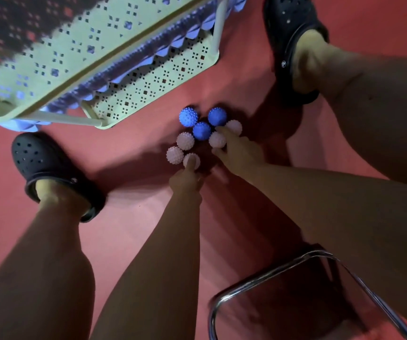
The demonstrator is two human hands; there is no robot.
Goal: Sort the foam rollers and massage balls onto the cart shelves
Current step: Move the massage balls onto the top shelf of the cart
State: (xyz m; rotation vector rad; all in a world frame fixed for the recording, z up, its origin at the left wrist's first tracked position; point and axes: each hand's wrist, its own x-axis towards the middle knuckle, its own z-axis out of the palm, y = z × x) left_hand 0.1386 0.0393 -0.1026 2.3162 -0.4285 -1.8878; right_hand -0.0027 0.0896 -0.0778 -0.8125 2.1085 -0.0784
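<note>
Eight spiky rubber balls, three blue (202, 130), five white (185, 141), clustered on red floor (128, 148); left hand (185, 180) pinches one white ball (191, 160), right hand (240, 153) grasps another (217, 139).

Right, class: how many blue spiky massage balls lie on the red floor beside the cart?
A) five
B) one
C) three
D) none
C: three blue balls sit clustered on the floor, next to the pale ones.

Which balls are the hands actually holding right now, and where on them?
Neither is clearly lifted. The left hand has fingers on top of one white spiky ball; the right hand curls round another white ball. A firm grip cannot be told.
</note>
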